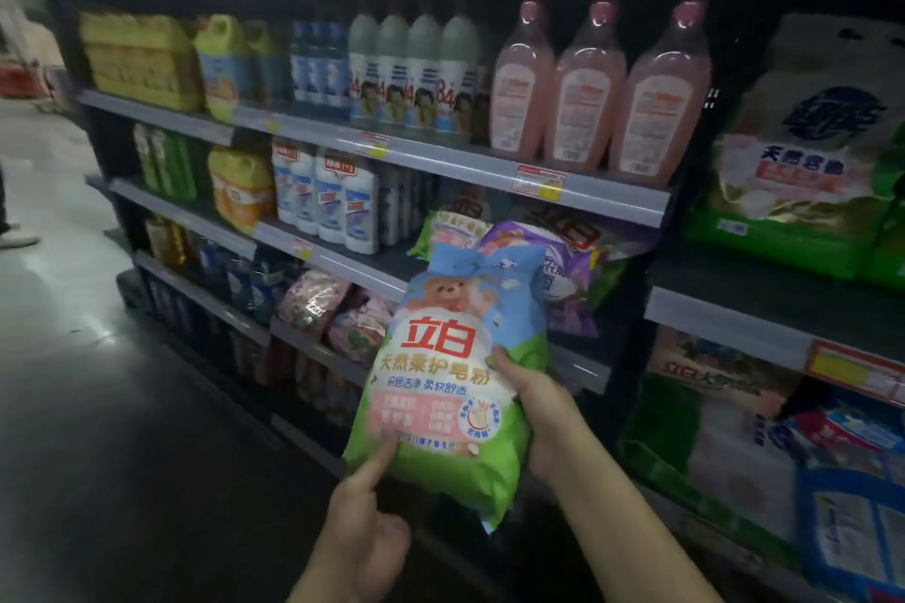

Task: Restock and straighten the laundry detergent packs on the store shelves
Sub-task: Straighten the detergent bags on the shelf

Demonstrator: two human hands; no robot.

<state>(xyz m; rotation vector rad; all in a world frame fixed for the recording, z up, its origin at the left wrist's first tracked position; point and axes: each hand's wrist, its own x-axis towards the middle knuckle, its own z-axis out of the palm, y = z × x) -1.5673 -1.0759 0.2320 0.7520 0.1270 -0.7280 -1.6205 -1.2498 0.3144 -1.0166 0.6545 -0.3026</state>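
Observation:
A blue and green detergent pack (455, 357) with a bear picture and red characters is upright in front of the shelves. My right hand (538, 416) grips its right edge, thumb on the front. My left hand (365, 524) is below it, the index finger touching the pack's lower left corner and the other fingers curled. Behind the pack, a purple detergent pack (568, 269) and a green-edged pack (450, 225) lie slanted on the third shelf (343, 260). Pink packs (318, 299) lie on the shelf below.
Pink bottles (587, 103) and white bottles (416, 78) stand on the upper shelf. Large green and white bags (803, 162) fill the right-hand unit, with more packs (734, 431) under them. The aisle floor (98, 406) stretches left; someone's shoe (17, 238) shows at the left edge.

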